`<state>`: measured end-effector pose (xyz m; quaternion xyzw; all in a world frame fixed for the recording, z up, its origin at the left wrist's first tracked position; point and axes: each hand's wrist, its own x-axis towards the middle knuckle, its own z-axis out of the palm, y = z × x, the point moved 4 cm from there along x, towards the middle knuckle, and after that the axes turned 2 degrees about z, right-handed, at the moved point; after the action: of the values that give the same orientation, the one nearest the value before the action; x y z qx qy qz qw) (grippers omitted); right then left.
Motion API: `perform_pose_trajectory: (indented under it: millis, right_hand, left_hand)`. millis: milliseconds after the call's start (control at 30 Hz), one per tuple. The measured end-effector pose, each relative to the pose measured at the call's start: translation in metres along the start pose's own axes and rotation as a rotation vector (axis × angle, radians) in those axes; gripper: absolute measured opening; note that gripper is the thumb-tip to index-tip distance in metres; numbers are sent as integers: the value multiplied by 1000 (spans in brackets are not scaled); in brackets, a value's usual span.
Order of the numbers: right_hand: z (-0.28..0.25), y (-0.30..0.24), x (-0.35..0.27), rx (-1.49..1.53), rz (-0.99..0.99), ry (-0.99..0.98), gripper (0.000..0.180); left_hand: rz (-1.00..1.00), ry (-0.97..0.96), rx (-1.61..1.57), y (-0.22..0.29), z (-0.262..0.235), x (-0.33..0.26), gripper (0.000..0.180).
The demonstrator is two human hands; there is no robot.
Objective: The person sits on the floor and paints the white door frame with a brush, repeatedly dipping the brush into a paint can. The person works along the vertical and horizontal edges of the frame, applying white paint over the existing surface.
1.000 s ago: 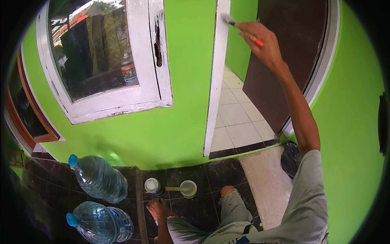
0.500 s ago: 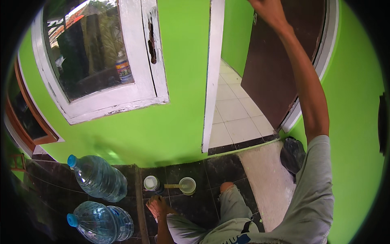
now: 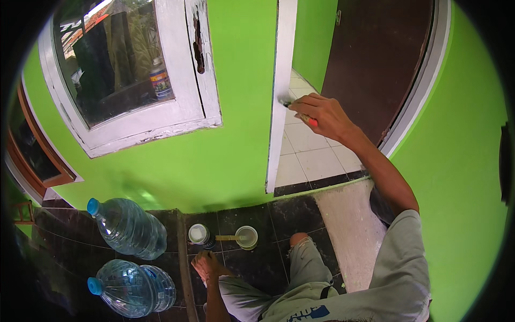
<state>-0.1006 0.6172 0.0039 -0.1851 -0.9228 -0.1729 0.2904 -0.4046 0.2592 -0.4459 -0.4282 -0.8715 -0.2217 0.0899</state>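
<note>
My right hand is closed round a paintbrush with a bright orange patch on its handle. The bristles touch the white door frame post at about mid-height. Low by my knee is my left hand, its fingers curled; a small pale bit shows beneath it, too small to name. Just beyond that hand stands an open can of white paint. Beside it is a small pale tub, with a second brush's yellowish handle sticking out over its left rim.
Two large clear water bottles with blue caps, one farther and one nearer, lie left on dark floor tiles. A white-framed window is set in the green wall. A brown door stands open at right, beside a pale ramp.
My right hand has come down and left from the top of the view, bringing the paintbrush to the white post. My left hand stays low near the knee.
</note>
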Motion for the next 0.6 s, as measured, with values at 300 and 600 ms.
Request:
perform_pose_trajectory:
  millis: [300,600]
  right_hand:
    - [-67,31,52,44,28,402,30]
    - [57,-10,-52,-76,-51,260,51]
  left_hand:
    - [-9,-11,77,-7,1,0,18]
    - [-69,-86,38,-2,-3,-1,20]
